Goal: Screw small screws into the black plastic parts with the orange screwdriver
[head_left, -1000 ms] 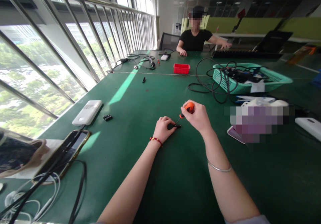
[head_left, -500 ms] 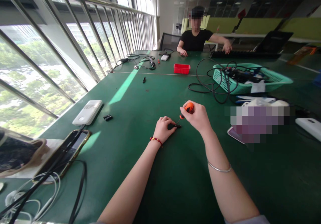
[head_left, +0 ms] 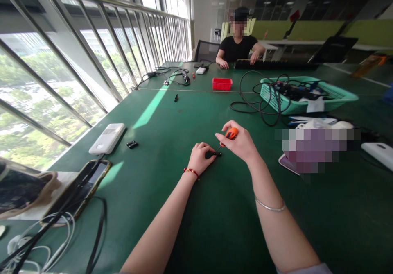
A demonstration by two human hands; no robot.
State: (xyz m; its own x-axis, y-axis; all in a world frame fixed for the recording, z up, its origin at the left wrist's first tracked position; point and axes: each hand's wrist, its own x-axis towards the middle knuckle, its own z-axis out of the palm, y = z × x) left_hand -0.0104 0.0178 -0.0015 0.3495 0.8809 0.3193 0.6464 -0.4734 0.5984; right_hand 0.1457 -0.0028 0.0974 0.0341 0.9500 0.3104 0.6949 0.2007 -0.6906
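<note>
My left hand [head_left: 201, 157] is closed on a small black part [head_left: 217, 154], pinning it to the green table. Most of that part is hidden under the fingers, so its kind cannot be told. In my right hand [head_left: 241, 141] sits an orange and black screwdriver [head_left: 231, 134], tilted, its handle toward the palm. The thumb and forefinger are spread a little around the handle. Its thin shaft points down and left to the black part; whether the tip touches cannot be made out.
Left lie a white device [head_left: 107, 138], a small black piece [head_left: 132, 144], a phone [head_left: 92, 184] and cables. Farther off are a red tray [head_left: 222, 84] and a green basket [head_left: 334, 106] of cables. Across the table sits a person in black [head_left: 238, 46], beside a long dark object [head_left: 276, 64].
My right thumb and forefinger have spread apart around the screwdriver handle. My left hand stays put. Across the table, the person's arm and the long dark object have shifted left.
</note>
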